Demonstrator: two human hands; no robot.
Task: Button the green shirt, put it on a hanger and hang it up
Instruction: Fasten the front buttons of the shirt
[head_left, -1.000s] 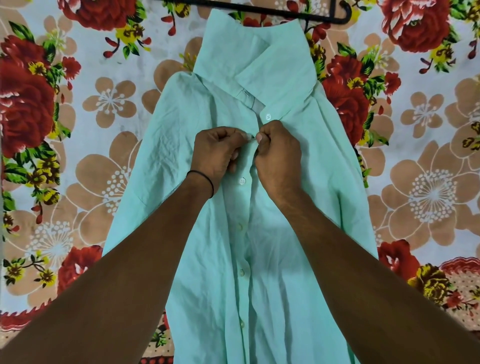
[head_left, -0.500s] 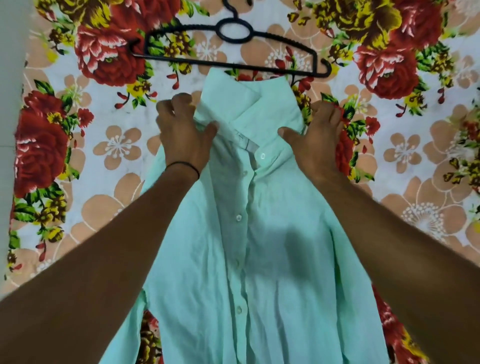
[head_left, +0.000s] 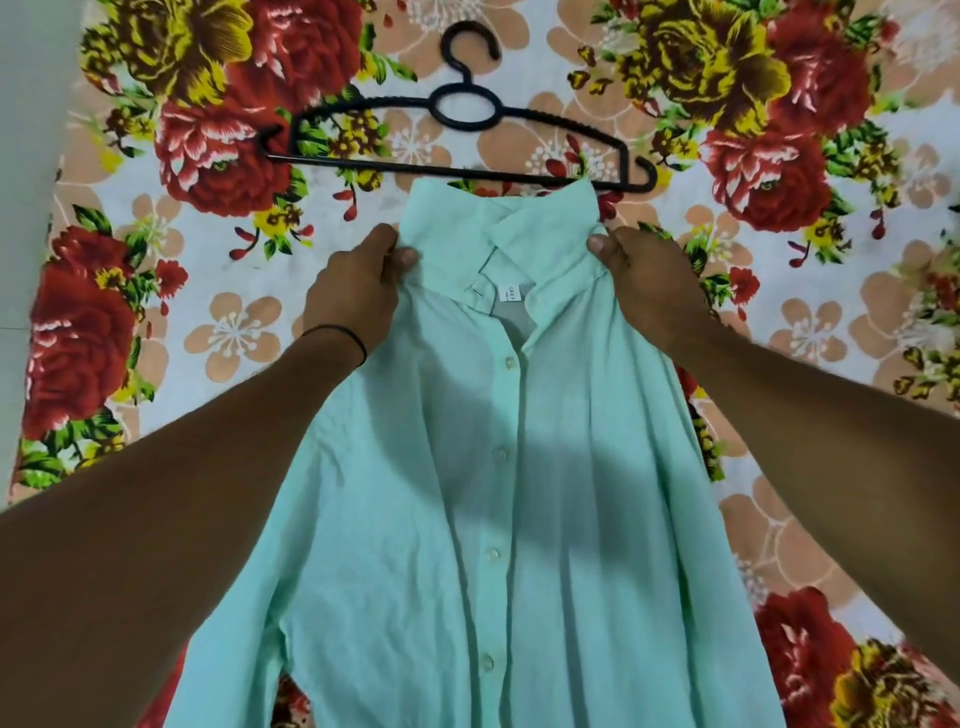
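Pinching green shirt shoulders: left hand, right hand | black hanger at collar | floral sheet beneath

The shirt lies front up on the sheet, with its collar at the far end. The hanger lies just behind, its bar meeting the collar's edge and its hook pointing away. The left grip pinches the shoulder left of the collar, the right grip the shoulder right of it.
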